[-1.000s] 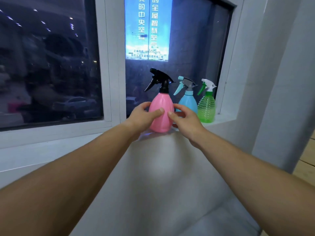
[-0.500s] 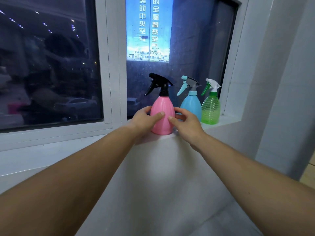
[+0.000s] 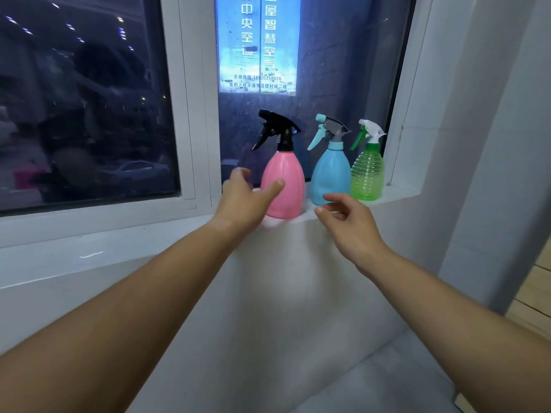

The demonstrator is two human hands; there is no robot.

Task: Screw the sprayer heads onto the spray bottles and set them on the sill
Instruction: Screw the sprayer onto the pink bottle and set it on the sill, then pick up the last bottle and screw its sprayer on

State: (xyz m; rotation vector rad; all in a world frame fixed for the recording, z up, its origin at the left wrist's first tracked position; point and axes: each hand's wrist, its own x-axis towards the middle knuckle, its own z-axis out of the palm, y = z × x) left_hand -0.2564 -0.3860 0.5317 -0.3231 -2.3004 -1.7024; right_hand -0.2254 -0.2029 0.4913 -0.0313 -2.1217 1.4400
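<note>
Three spray bottles stand upright in a row on the white sill [image 3: 396, 196]. The pink bottle [image 3: 289, 183] carries a black sprayer head [image 3: 275, 128]. To its right is the blue bottle [image 3: 331, 174] with a grey and teal head, then the clear green bottle [image 3: 367, 175] with a white and green head. My left hand [image 3: 243, 201] is open just left of the pink bottle, thumb in front of its side, holding nothing. My right hand [image 3: 347, 220] hovers open in front of the blue bottle, a little apart from both bottles.
A dark window pane [image 3: 83, 99] with a white frame [image 3: 193, 114] fills the left. A blue poster [image 3: 258, 46] shows behind the right pane. A white wall [image 3: 477, 144] closes the sill on the right. Wooden flooring [image 3: 533, 296] shows at the lower right.
Both hands have let go of the pink bottle and drawn back from it, fingers spread. The pink bottle now stands alone on the sill.
</note>
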